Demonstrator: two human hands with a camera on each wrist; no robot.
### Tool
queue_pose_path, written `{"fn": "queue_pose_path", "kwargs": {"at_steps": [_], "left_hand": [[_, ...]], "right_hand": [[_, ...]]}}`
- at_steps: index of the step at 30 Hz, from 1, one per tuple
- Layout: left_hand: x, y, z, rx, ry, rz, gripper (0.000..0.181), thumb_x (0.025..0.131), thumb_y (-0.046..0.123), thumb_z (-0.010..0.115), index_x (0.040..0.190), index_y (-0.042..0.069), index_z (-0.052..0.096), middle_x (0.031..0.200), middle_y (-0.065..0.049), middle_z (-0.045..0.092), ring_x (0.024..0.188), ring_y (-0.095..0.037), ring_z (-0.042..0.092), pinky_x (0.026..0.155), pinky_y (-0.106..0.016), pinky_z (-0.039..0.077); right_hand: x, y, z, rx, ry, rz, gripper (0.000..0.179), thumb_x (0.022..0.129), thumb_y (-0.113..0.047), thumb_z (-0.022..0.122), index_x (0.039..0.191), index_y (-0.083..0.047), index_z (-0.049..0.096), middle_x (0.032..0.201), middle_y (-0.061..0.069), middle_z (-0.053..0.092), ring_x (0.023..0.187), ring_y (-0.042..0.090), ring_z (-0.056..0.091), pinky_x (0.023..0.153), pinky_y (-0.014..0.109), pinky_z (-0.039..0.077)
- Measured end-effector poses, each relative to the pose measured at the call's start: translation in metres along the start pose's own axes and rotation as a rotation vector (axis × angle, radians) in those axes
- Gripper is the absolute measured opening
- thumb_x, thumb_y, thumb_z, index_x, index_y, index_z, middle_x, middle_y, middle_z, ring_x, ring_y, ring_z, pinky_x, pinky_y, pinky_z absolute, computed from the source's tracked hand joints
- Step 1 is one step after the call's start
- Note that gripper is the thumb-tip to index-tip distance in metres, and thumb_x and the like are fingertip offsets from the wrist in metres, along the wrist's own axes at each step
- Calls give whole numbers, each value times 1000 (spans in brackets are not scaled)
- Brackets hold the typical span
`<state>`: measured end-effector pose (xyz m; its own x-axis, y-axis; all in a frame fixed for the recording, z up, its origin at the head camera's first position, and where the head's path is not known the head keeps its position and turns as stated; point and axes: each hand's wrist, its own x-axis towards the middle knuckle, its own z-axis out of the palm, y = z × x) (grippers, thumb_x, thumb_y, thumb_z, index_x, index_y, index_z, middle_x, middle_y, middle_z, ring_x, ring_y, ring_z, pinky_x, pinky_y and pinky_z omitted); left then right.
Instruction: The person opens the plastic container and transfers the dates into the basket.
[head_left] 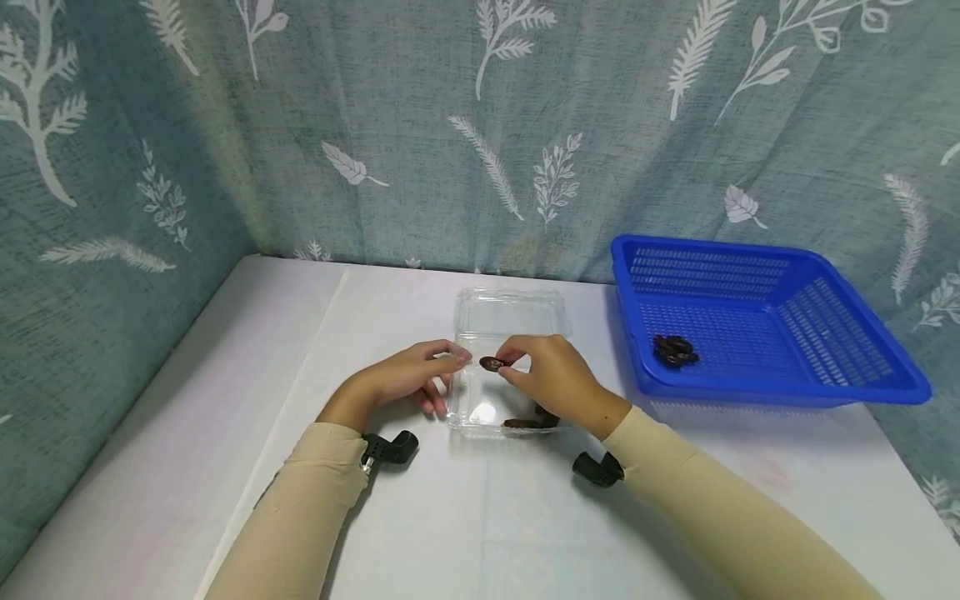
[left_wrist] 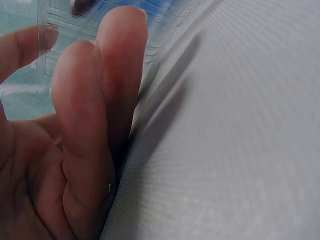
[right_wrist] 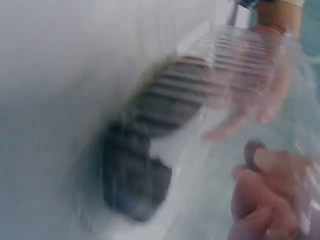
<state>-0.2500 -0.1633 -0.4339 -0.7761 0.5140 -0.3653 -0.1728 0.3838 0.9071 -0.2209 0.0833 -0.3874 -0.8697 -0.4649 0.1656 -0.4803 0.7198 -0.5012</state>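
A hinged clear plastic container [head_left: 468, 400] lies on the table with its lid [head_left: 513, 312] opened away from me. My left hand [head_left: 412, 371] holds its left edge, thumb and index finger at the rim. In the left wrist view two fingers [left_wrist: 120, 55] stand outside the plastic wall. Over the container my right hand [head_left: 558, 375] pinches one dark brown oval date [head_left: 492, 364] between thumb and fingertips. Several more dates [head_left: 522, 423] lie inside along the near edge and right corner, partly hidden by the right hand. The right wrist view shows them blurred through the plastic.
A blue perforated plastic basket [head_left: 765, 392] stands at the right, with a small heap of dates [head_left: 675, 350] in its left part. Behind the white-covered table [head_left: 420, 533] hangs a green leaf-patterned curtain [head_left: 405, 150], which also runs along the left side.
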Motion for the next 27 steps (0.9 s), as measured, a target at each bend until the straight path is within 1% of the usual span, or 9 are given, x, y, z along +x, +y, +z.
{"fn": "queue_pose_path", "kwargs": {"at_steps": [3,6,10,15,17,19,22,24,27], "left_hand": [[1,-3,0,5,4,-2,51,102,49,51,142,17,49,101,-9,53,64,-19,70,58,-29,57],[1,-5,1,7,5,-5,52,102,50,51,142,17,49,102,-9,51,63,-19,70,59,-29,57],[2,-3,1,7,10,7,50,102,48,51,141,17,49,102,-10,51,63,-19,70,59,-29,57],[1,-1,1,17,2,21,50,103,47,50,142,16,48,101,-10,51,64,-19,70,59,-29,57],[1,-2,0,22,1,13,50,103,48,50,142,17,48,102,-9,51,64,-19,70,59,-28,57],[1,-2,0,21,7,1,50,103,49,50,142,18,49,102,-9,51,64,-19,70,59,-28,57],[1,-2,-1,18,15,4,50,102,50,51,142,18,49,102,-9,52,63,-19,69,59,-27,56],[1,-2,-1,16,15,10,50,102,49,51,141,18,50,102,-10,52,64,-19,70,59,-27,56],[2,0,1,24,5,12,49,103,49,50,142,18,49,103,-10,52,64,-19,70,59,-28,56]], "right_hand": [[-9,3,-13,20,8,18,12,91,-18,75,102,-19,75,98,1,77,50,8,48,49,24,40],[-19,8,-27,29,42,3,12,91,-17,74,103,-17,75,98,3,77,50,4,50,47,23,42],[-33,16,-50,35,132,-9,13,90,-14,75,103,-15,75,97,3,77,49,6,51,44,24,42],[-52,32,-75,31,245,5,15,91,-10,74,105,-13,75,85,3,74,44,6,46,39,25,37],[-58,41,-83,28,280,16,16,91,-9,73,106,-12,74,80,3,72,43,5,45,38,24,36],[-64,48,-91,28,313,28,16,92,-8,73,107,-11,74,80,6,73,43,6,50,37,23,38],[-70,60,-103,18,349,59,17,92,-9,72,109,-10,74,84,10,75,47,8,57,38,22,41],[-75,69,-111,-4,369,85,17,93,-10,71,110,-9,74,86,13,75,50,8,58,39,21,41],[-81,83,-121,-47,394,126,18,93,-11,71,111,-7,74,88,14,75,50,5,55,39,20,39]]}}
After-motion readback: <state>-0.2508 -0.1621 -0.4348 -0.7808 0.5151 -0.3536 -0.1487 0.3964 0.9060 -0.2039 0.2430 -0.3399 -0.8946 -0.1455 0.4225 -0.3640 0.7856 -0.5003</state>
